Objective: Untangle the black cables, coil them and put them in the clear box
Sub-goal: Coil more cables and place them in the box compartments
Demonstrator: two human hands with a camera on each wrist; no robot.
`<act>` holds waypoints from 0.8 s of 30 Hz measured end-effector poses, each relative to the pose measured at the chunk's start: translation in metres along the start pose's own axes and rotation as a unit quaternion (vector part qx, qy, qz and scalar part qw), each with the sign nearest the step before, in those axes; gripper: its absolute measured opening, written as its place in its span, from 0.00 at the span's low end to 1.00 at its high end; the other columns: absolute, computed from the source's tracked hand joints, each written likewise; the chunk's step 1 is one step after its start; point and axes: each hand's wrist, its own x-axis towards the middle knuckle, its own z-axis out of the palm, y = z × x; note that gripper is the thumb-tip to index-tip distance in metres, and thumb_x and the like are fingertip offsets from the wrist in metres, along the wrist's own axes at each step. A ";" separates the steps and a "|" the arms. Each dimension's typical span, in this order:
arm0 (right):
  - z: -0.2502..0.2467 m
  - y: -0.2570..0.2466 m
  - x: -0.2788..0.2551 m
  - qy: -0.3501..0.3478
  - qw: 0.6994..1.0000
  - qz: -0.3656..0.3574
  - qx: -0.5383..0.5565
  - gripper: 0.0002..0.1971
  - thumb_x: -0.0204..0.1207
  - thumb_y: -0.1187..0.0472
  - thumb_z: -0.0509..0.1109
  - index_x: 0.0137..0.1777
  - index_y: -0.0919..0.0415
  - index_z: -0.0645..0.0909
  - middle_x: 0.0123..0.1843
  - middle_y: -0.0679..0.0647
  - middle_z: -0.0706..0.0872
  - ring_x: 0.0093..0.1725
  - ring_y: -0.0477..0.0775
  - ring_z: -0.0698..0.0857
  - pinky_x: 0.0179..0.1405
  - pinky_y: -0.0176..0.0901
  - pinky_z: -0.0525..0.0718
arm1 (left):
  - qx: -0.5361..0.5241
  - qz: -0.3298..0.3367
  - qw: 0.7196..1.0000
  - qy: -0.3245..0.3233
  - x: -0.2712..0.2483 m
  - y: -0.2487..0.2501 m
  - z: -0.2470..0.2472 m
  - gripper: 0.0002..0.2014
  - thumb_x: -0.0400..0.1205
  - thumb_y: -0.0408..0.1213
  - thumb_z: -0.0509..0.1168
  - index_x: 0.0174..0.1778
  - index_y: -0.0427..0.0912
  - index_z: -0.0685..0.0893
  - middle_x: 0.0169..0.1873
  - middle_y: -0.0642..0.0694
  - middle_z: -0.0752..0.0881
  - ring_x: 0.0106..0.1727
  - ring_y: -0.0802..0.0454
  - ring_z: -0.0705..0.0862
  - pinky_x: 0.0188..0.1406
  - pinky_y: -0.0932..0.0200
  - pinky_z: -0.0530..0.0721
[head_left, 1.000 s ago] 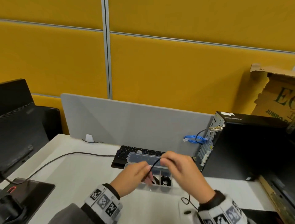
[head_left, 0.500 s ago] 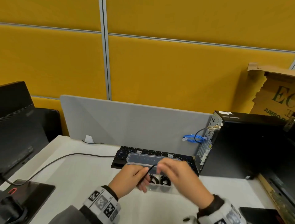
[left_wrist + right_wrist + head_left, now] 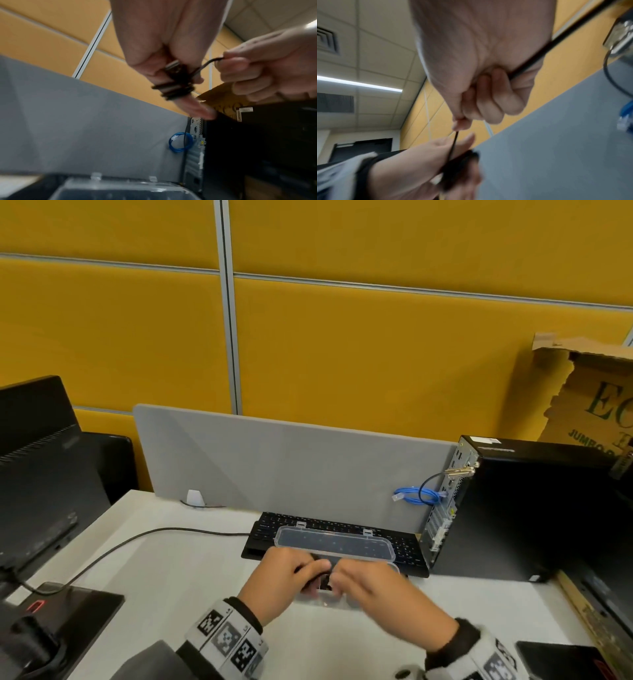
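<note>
Both hands work just above the clear box (image 3: 342,603), whose lid (image 3: 337,545) stands open behind them. My left hand (image 3: 291,577) has the black cable (image 3: 173,89) wound in several turns round its outstretched fingers, and its thumb pins a plug against them. A short taut strand (image 3: 205,63) runs from that coil to my right hand (image 3: 370,587). The right hand (image 3: 479,97) is curled into a fist and pinches the strand (image 3: 455,140) at its fingertips, with more cable (image 3: 539,54) running across its palm. The hands hide most of the box's inside.
A black keyboard (image 3: 265,537) lies under the open lid, against a grey divider (image 3: 291,467). A black PC tower (image 3: 531,508) with a blue cable loop (image 3: 416,496) stands on the right. A monitor (image 3: 34,474) stands left, and its cable (image 3: 137,539) crosses the white desk.
Both hands have dropped lower over the box and moved closer together. The free strand between them has grown shorter as turns went onto the left fingers.
</note>
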 end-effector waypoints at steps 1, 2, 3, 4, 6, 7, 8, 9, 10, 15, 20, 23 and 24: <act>-0.007 0.004 0.002 0.041 0.999 0.006 -0.028 0.12 0.84 0.49 0.55 0.41 0.47 0.75 0.31 0.42 0.76 0.31 0.37 0.73 0.35 0.35 0.71 | -0.068 -0.027 0.996 -0.053 -0.003 0.002 0.001 0.23 0.84 0.49 0.56 0.30 0.40 0.85 0.21 0.53 0.85 0.25 0.56 0.84 0.31 0.69 0.78; -0.011 0.007 0.005 0.078 0.995 0.005 -0.055 0.12 0.83 0.47 0.55 0.40 0.45 0.74 0.32 0.42 0.78 0.32 0.37 0.75 0.33 0.32 0.71 | -0.160 -0.051 0.981 -0.102 -0.006 0.007 0.000 0.27 0.85 0.50 0.51 0.30 0.38 0.84 0.23 0.49 0.85 0.24 0.52 0.84 0.29 0.66 0.78; -0.013 0.012 0.008 0.102 0.991 0.004 -0.082 0.12 0.83 0.45 0.53 0.40 0.44 0.72 0.33 0.41 0.78 0.33 0.37 0.76 0.32 0.30 0.70 | -0.254 -0.067 0.955 -0.137 -0.009 0.015 -0.002 0.28 0.86 0.49 0.48 0.32 0.37 0.84 0.24 0.45 0.85 0.23 0.51 0.83 0.29 0.64 0.78; -0.013 0.016 0.011 0.109 0.989 0.011 -0.103 0.12 0.83 0.44 0.51 0.41 0.43 0.71 0.34 0.40 0.78 0.33 0.36 0.76 0.31 0.29 0.70 | -0.336 -0.070 0.928 -0.142 -0.011 0.023 -0.005 0.27 0.86 0.46 0.47 0.33 0.36 0.84 0.26 0.42 0.85 0.22 0.51 0.81 0.29 0.63 0.77; -0.004 0.023 0.016 0.074 0.991 0.032 -0.106 0.13 0.83 0.44 0.48 0.49 0.43 0.73 0.39 0.40 0.80 0.33 0.34 0.75 0.32 0.27 0.72 | -0.464 -0.052 0.881 -0.078 -0.011 0.036 -0.007 0.21 0.83 0.40 0.52 0.36 0.33 0.86 0.29 0.38 0.86 0.24 0.50 0.83 0.30 0.62 0.79; 0.005 0.026 0.017 0.036 0.995 0.036 -0.081 0.15 0.84 0.45 0.48 0.55 0.45 0.75 0.44 0.42 0.83 0.37 0.35 0.78 0.37 0.28 0.75 | -0.494 -0.036 0.868 -0.030 -0.009 0.038 -0.008 0.19 0.83 0.37 0.52 0.40 0.32 0.87 0.32 0.37 0.88 0.28 0.49 0.86 0.32 0.63 0.82; 0.015 0.025 0.016 -0.010 0.998 0.032 -0.046 0.16 0.85 0.47 0.49 0.57 0.49 0.77 0.47 0.45 0.83 0.42 0.40 0.81 0.44 0.31 0.78 | -0.500 -0.019 0.866 0.012 -0.005 0.037 -0.008 0.18 0.84 0.36 0.52 0.45 0.31 0.86 0.36 0.36 0.89 0.34 0.48 0.88 0.35 0.63 0.85; 0.024 0.019 0.014 -0.060 0.998 0.021 -0.011 0.16 0.86 0.49 0.49 0.56 0.53 0.78 0.48 0.45 0.82 0.46 0.42 0.81 0.49 0.33 0.78 | -0.486 -0.007 0.873 0.045 -0.001 0.036 -0.008 0.17 0.84 0.35 0.52 0.49 0.33 0.86 0.40 0.37 0.91 0.41 0.48 0.90 0.40 0.63 0.86; 0.032 0.010 0.010 -0.102 0.994 0.010 0.023 0.17 0.86 0.51 0.49 0.52 0.55 0.79 0.45 0.42 0.79 0.46 0.39 0.78 0.50 0.30 0.75 | -0.440 0.001 0.895 0.073 0.002 0.031 -0.007 0.16 0.85 0.35 0.53 0.51 0.36 0.86 0.42 0.39 0.91 0.45 0.50 0.90 0.44 0.65 0.86; 0.024 -0.007 0.005 -0.063 0.997 -0.027 0.019 0.15 0.84 0.50 0.57 0.40 0.53 0.79 0.32 0.41 0.79 0.34 0.35 0.77 0.37 0.23 0.69 | -0.011 -0.002 0.999 0.047 0.002 -0.003 0.004 0.17 0.86 0.42 0.55 0.42 0.41 0.87 0.36 0.49 0.90 0.38 0.62 0.86 0.50 0.60 0.83; -0.004 0.026 0.020 0.133 0.991 -0.002 -0.024 0.10 0.82 0.49 0.58 0.39 0.40 0.74 0.34 0.38 0.80 0.36 0.36 0.79 0.35 0.29 0.71 | -0.332 -0.060 0.926 -0.167 -0.009 0.006 -0.008 0.24 0.84 0.49 0.51 0.39 0.35 0.86 0.25 0.43 0.84 0.23 0.53 0.80 0.37 0.61 0.80; 0.010 0.038 0.019 0.049 0.994 0.046 -0.086 0.12 0.86 0.50 0.51 0.47 0.47 0.75 0.43 0.45 0.84 0.40 0.45 0.82 0.38 0.35 0.77 | -0.499 -0.038 0.864 -0.058 -0.009 0.032 -0.018 0.20 0.83 0.41 0.57 0.36 0.33 0.89 0.23 0.43 0.83 0.19 0.56 0.78 0.26 0.67 0.80; 0.019 0.035 0.016 -0.002 0.995 0.039 -0.090 0.13 0.87 0.52 0.50 0.51 0.50 0.76 0.49 0.50 0.85 0.44 0.48 0.82 0.43 0.37 0.78 | -0.536 -0.028 0.844 0.000 -0.005 0.037 -0.021 0.19 0.82 0.39 0.56 0.39 0.32 0.89 0.26 0.42 0.84 0.22 0.55 0.81 0.26 0.67 0.82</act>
